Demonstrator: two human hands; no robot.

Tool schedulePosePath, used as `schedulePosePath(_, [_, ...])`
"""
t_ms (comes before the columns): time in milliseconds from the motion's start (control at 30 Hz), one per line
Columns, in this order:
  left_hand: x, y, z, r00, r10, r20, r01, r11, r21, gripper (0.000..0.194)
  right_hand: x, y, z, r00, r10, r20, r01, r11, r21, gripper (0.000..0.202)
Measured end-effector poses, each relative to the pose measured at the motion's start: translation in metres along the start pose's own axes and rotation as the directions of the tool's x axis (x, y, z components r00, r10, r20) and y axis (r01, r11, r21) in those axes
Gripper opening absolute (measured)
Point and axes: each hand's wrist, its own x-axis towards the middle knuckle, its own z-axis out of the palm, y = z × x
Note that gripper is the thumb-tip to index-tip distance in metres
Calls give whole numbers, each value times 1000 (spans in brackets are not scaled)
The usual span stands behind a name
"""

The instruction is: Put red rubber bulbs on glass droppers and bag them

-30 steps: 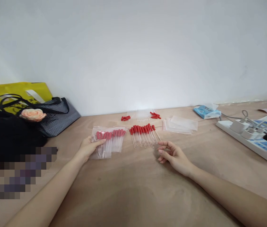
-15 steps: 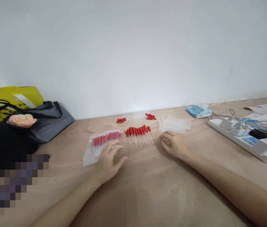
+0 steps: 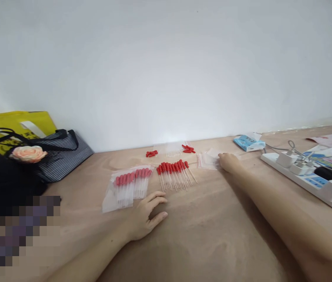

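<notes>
My left hand (image 3: 149, 215) rests on the table with fingers apart, holding nothing. Just beyond it lie clear zip bags (image 3: 124, 197) containing several red-bulbed droppers side by side. Loose droppers (image 3: 173, 172) with red rubber bulbs and thin pale tubes are fanned out in a row at the middle. To the right of these, my right hand (image 3: 229, 161) has its fingers closed at the right edge of a small stack of flat clear zip bags (image 3: 207, 161); its fingertips are partly hidden.
Two small piles of red bulbs (image 3: 151, 153) lie near the wall, with pale tubes (image 3: 174, 154) between them. A blue tissue pack (image 3: 248, 142) and a white power strip (image 3: 307, 176) with plugs stand right. Left are a striped bag (image 3: 66, 156) and a yellow bag (image 3: 40, 121).
My right hand has moved right and away from me, from beside the loose droppers onto the flat bags. My left hand has drawn back off the filled bags toward the table's middle.
</notes>
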Motion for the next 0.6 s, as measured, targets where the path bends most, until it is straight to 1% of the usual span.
schedulePosePath(100, [0, -2, 0, 1000, 9, 1, -9, 1000, -15, 23, -4, -2, -9, 998, 10, -62, -11, 1000, -8, 21])
schedulePosePath(133, [0, -3, 0, 1000, 12, -8, -12, 1000, -24, 23, -5, -5, -14, 994, 21, -106, -21, 1000, 2, 22])
schedulePosePath(200, [0, -7, 0, 999, 21, -36, -23, 998, -56, 25, -11, -15, -25, 972, 59, -226, -28, 990, 139, 23])
schedulePosePath(233, [0, -8, 1, 998, 21, -59, -26, 996, -83, 26, -16, -23, -30, 942, 114, -314, -1, 941, 340, 21])
schedulePosePath(267, [0, -9, 1, 996, 12, -85, -22, 993, -119, 28, -22, -32, -34, 920, 168, -354, 75, 811, 580, 18])
schedulePosePath(300, [1, -10, 2, 994, -7, -112, -12, 985, -169, 30, -31, -44, -38, 919, 200, -339, 149, 621, 769, 16])
schedulePosePath(333, [2, -9, 3, 990, -38, -136, 4, 971, -239, 32, -42, -56, -41, 939, 193, -285, 186, 412, 892, 17])
schedulePosePath(367, [4, -9, 4, 985, -80, -150, 26, 944, -329, 35, -55, -69, -43, 969, 125, -211, 181, 217, 959, 20])
schedulePosePath(400, [6, -7, 6, 979, -132, -156, 52, 899, -434, 38, -70, -83, -44, 989, 27, -143, 141, 60, 988, 25])
schedulePosePath(433, [8, -5, 7, 972, -186, -146, 77, 833, -548, 42, -86, -95, -45, 992, -96, -79, 75, -43, 996, 28])
schedulePosePath(467, [10, -2, 7, 964, -237, -121, 100, 745, -660, 46, -102, -106, -44, 979, -201, -32, 10, -107, 994, 30])
schedulePosePath(500, [12, 1, 8, 953, -290, -90, 124, 645, -754, 51, -117, -116, -44, 960, -282, 1, -45, -152, 987, 32])
schedulePosePath(533, [13, 3, 7, 936, -346, -65, 146, 548, -824, 54, -130, -122, -43, 934, -355, 31, -99, -175, 980, 33])
schedulePosePath(567, [14, 6, 6, 913, -405, -49, 162, 470, -868, 55, -140, -125, -43, 908, -416, 54, -147, -194, 970, 33])
schedulePosePath(600, [13, 7, 4, 888, -458, -41, 177, 422, -889, 54, -146, -125, -43, 874, -482, 64, -181, -200, 963, 35])
